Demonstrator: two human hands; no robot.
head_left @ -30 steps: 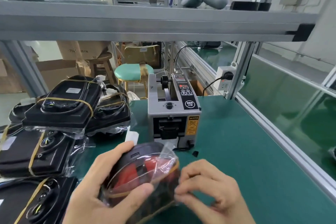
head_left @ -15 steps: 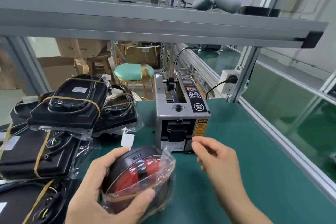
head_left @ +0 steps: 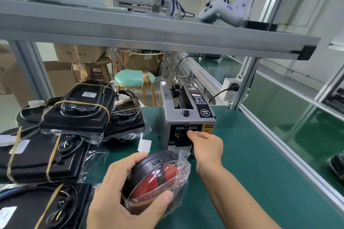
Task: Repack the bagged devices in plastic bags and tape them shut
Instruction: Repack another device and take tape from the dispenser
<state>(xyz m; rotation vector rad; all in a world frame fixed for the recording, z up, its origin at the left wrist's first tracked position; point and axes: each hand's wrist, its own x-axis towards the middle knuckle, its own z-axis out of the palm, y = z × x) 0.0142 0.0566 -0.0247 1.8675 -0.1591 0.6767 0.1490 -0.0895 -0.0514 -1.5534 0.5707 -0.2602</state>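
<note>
My left hand (head_left: 119,197) grips a round black and red device in a clear plastic bag (head_left: 158,176) just above the green table near its front edge. The bag's open end sticks up on the right side. My right hand (head_left: 206,145) reaches forward to the outlet slot of the grey tape dispenser machine (head_left: 186,115), fingertips at the slot. Whether tape is pinched between those fingertips is hidden.
A pile of black devices in plastic bags with rubber bands (head_left: 74,117) fills the table's left side. A small white tag (head_left: 144,145) stands beside the dispenser. A power socket (head_left: 230,89) sits on the frame post. An aluminium shelf (head_left: 167,31) runs overhead.
My right hand left the bag and moved forward to the tape dispenser's outlet. My left hand kept its hold on the bagged device.
</note>
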